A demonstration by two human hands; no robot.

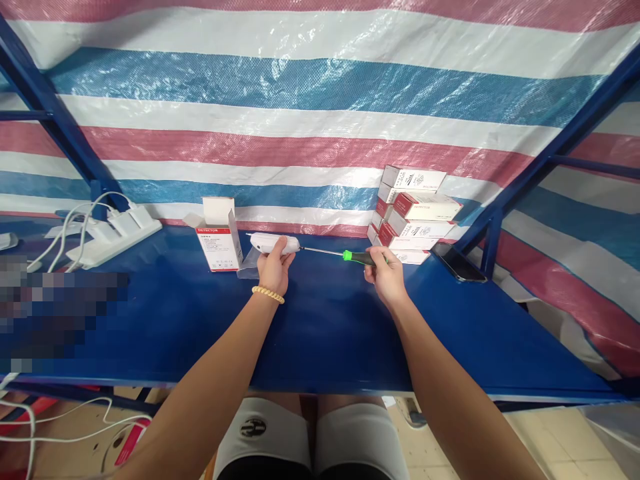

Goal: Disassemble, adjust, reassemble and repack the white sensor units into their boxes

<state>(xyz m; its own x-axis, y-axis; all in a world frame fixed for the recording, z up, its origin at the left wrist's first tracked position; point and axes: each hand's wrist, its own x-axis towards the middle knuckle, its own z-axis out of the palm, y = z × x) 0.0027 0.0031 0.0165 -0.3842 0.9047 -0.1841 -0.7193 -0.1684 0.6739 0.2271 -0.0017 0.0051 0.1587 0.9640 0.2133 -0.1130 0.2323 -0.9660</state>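
Fingers of the left hand [273,272] grip the white device [265,241] just beside the open DETECTOR box [220,248], over the blue bench [330,320]; those of the right hand [388,272] grasp the screwdriver [348,255], tip at the device's end. I'd brace the body, align the shaft, press lightly against slipping.

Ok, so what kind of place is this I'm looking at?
Probably a makeshift workstation: a striped plastic sheet hangs behind the blue table, small boxes are stacked toward its back, and the right hand holds a screwdriver to a white device.
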